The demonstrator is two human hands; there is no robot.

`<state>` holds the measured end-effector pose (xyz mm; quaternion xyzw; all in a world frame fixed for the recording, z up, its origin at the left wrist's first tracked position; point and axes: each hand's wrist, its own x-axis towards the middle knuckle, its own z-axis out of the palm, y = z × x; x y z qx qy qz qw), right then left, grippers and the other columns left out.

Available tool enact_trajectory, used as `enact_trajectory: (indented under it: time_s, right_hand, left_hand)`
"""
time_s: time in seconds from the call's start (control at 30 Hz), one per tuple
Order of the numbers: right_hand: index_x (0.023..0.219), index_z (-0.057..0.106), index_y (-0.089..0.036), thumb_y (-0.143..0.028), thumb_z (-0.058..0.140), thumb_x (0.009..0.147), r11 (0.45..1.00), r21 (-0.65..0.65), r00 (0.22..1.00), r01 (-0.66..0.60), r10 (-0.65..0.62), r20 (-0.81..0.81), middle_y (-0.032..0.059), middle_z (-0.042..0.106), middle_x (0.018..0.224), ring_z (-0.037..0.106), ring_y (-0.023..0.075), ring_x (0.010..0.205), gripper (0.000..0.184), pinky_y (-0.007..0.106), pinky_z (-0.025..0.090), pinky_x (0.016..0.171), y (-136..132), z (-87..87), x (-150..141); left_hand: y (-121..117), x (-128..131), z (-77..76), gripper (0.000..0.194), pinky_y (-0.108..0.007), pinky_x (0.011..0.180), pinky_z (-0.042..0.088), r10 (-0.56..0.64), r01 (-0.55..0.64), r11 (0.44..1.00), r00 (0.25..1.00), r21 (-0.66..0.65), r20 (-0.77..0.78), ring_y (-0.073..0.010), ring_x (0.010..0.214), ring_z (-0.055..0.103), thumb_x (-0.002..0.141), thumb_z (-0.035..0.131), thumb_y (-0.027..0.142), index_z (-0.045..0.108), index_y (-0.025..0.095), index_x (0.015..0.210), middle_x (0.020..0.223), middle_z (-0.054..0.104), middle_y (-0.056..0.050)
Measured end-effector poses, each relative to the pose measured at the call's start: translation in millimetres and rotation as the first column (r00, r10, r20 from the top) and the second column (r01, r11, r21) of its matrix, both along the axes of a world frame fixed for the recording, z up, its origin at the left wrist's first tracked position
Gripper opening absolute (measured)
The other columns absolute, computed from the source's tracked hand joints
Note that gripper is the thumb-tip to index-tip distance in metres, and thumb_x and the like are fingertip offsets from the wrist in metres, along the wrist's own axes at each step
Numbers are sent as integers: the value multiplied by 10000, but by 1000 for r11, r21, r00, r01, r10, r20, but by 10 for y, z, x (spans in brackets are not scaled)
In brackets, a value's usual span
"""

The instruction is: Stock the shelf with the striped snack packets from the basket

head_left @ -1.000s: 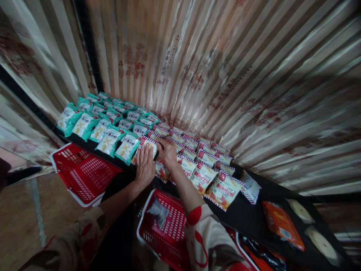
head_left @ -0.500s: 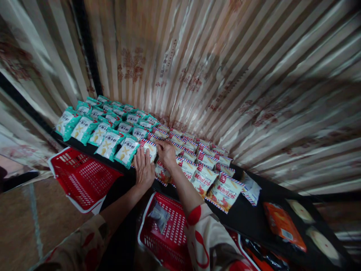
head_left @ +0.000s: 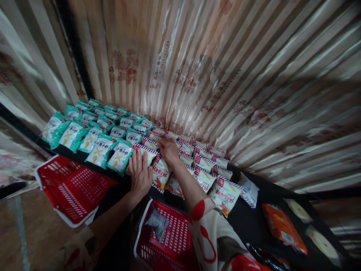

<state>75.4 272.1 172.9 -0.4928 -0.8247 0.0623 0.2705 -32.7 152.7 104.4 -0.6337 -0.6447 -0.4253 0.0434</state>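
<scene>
The left hand (head_left: 140, 177) lies over the near side of a cream snack bag with red-and-blue striped edging (head_left: 148, 153), its fingers extended close together and pressed on the front of the pack rather than wrapped around it. The right hand (head_left: 169, 152) is just to the right and slightly farther back, fingers bent and pointing left, by the far right corner of that same bag; its fingertips are partly hidden, so I cannot tell whether they pinch anything. The bag sits in the near row on a black tabletop (head_left: 244, 224), between teal snack bags (head_left: 97, 150) ranked in rows to the left and more striped-edge snack bags (head_left: 225, 194), printed in red, to the right. At the far right end of those rows leans a silvery-grey packet (head_left: 249, 190); beyond it to the right lie an orange packet (head_left: 283, 226) with a white label and two pale round items in clear wrap (head_left: 323, 242). On the near side, below the table edge, are a red plastic basket on the left (head_left: 76, 188) and another red basket in the middle (head_left: 176, 235), which holds a small grey packet (head_left: 158, 224). Pleated, striped sheeting (head_left: 152, 67) with reddish print hangs behind the far rows
</scene>
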Motion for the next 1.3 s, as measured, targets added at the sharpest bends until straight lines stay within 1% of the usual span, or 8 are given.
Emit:
enact_trajectory:
  time_s: [0.2, 0.4, 0.67, 0.93, 1.03, 1.13, 1.23, 1.3]
  right_hand:
    - [847, 718, -257, -199, 548, 831, 1000, -21, 996, -8, 10, 87, 19, 715, 837, 609, 170, 764, 180, 337, 388, 881, 108, -24, -62]
    - [663, 690, -238, -194, 517, 846, 999, -17, 995, 37, -35, 94, 7, 690, 710, 595, 158, 702, 256, 298, 387, 825, 125, -3, -130]
    - [722, 687, -206, -207, 470, 875, 998, -15, 983, 59, -55, 174, 21, 694, 745, 592, 135, 736, 266, 259, 349, 844, 131, -3, -181]
    - [837, 711, -242, -253, 483, 874, 993, -90, 994, 79, -71, 84, 0, 720, 852, 620, 146, 812, 231, 247, 387, 854, 148, 11, -130]
    - [982, 693, -255, -301, 463, 889, 988, -132, 997, 74, -71, 28, -1, 713, 971, 631, 145, 869, 252, 232, 424, 810, 200, 37, -32]
    - [1055, 669, -251, -260, 463, 885, 981, -150, 992, 123, -121, 23, 1, 698, 1031, 630, 141, 903, 267, 225, 438, 806, 260, 88, 87]
    - [1059, 669, -247, -226, 474, 874, 973, -160, 985, 165, -154, 79, 8, 700, 1024, 628, 145, 914, 270, 236, 436, 831, 325, 137, 178]
    - [1038, 678, -248, -226, 475, 872, 971, -160, 979, 179, -160, 125, 10, 701, 1016, 626, 149, 924, 263, 242, 432, 842, 375, 157, 210]
  left_hand:
    - [69, -13, -22, 542, -535, 1094, 146, 6, -6, 1000, 1000, 2, -13, -301, 1389, 78, 895, 379, 234, 257, 107, 1408, 1498, 160, -165]
    - [124, -2, -71, 530, -514, 1102, 142, 20, -20, 1000, 1000, 7, -5, -291, 1390, 88, 895, 383, 220, 280, 95, 1399, 1493, 176, -170]
    - [151, -6, -66, 539, -512, 1097, 160, 24, -24, 1000, 1000, 11, -9, -283, 1391, 87, 902, 356, 212, 235, 103, 1416, 1495, 170, -172]
    - [117, 13, -63, 540, -534, 1084, 172, 26, -26, 999, 1000, 24, -9, -294, 1389, 97, 903, 361, 221, 225, 107, 1414, 1483, 202, -192]
    - [95, -26, 36, 537, -537, 1083, 178, 6, -6, 998, 1000, 70, 1, -301, 1388, 98, 902, 377, 243, 243, 109, 1404, 1491, 178, -190]
    - [238, -153, 252, 492, -526, 1081, 213, -37, 37, 992, 999, 118, 2, -297, 1385, 114, 891, 397, 247, 331, 115, 1360, 1483, 223, -165]
    - [640, -337, 505, 323, -461, 1061, 301, -133, 138, 983, 990, 125, -40, -258, 1331, 285, 878, 388, 208, 560, 150, 1146, 1330, 478, -110]
    - [998, -439, 644, 297, -397, 1010, 378, -249, 253, 967, 964, 32, -91, -211, 1198, 460, 871, 369, 164, 624, 184, 1023, 1109, 631, -59]
